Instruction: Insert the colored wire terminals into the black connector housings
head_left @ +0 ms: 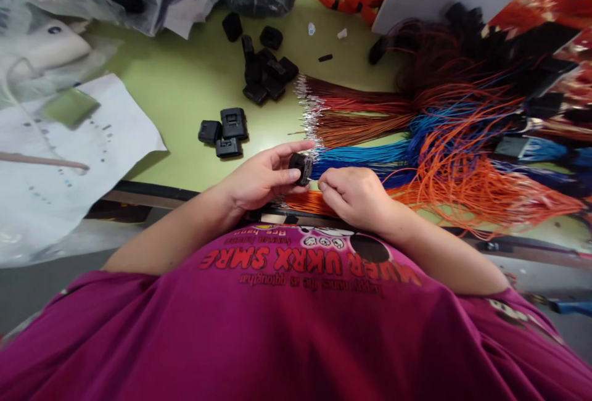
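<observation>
Left hand [263, 180] grips a connector [301, 168] steady; right hand [357, 196], just beside it, pinches closed near blue wires [365, 155].

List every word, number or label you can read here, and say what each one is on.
"UKRX SMRE", with a partly hidden "...UER" beside it: big red letters on the magenta T-shirt, upside down to the camera; spelling unsure.
Small lines of print above and below those letters: too blurred to read.
On the white paper sheet: only dots, no legible text.
On the black connector in the left hand: no readable marking.
</observation>
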Tool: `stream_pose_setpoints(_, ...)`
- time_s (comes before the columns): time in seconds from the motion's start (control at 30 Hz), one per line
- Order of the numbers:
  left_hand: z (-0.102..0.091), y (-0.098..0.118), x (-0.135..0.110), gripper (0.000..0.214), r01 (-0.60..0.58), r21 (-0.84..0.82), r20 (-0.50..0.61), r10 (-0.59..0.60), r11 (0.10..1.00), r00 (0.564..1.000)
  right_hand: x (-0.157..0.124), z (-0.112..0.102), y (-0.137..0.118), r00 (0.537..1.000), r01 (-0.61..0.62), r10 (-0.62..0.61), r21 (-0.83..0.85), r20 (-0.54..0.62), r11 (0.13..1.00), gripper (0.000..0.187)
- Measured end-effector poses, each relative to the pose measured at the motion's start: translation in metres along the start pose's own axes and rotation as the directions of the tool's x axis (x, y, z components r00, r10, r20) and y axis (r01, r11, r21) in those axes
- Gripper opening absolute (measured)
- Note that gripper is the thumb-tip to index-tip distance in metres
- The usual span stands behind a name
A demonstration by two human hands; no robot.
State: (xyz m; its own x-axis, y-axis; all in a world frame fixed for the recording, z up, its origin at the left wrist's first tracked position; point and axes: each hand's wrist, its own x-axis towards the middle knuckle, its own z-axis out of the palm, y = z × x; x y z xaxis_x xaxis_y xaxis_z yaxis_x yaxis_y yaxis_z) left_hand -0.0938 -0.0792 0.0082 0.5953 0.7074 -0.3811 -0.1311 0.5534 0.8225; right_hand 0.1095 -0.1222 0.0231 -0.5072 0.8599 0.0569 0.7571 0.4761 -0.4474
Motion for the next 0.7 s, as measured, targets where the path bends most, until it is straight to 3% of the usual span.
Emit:
stream_pose_setpoints(0.27, -0.0020, -0.0030, 0.0023, 0.046, -0.024, -0.012, -0.005, 0.024, 1.000, 1.000, -0.0004, 0.0005, 0.0012, 1.000, 0.018, -0.017, -0.051, 0.018, 0.999, 0.030)
stream_pose_setpoints(0.57, -0.0006, 0.0000, 0.0016, 0.056, -0.048, 0.031, 0.018, 0.047, 0.998, 0.999, 0.0023, -0.0019, 0.0015, 0.998, -0.034, 0.035, -0.024, 0.047, 0.999, 0.033)
stream_pose_setpoints(0.7, 0.0036, 0.0026, -0.0003, 0.057, -0.060, 0.161, -0.040, 0.067, 0.985, 0.997, 0.0028, -0.0011, 0.0005, 0.997, -0.032, 0.035, -0.037, 0.074, 0.999, 0.031)
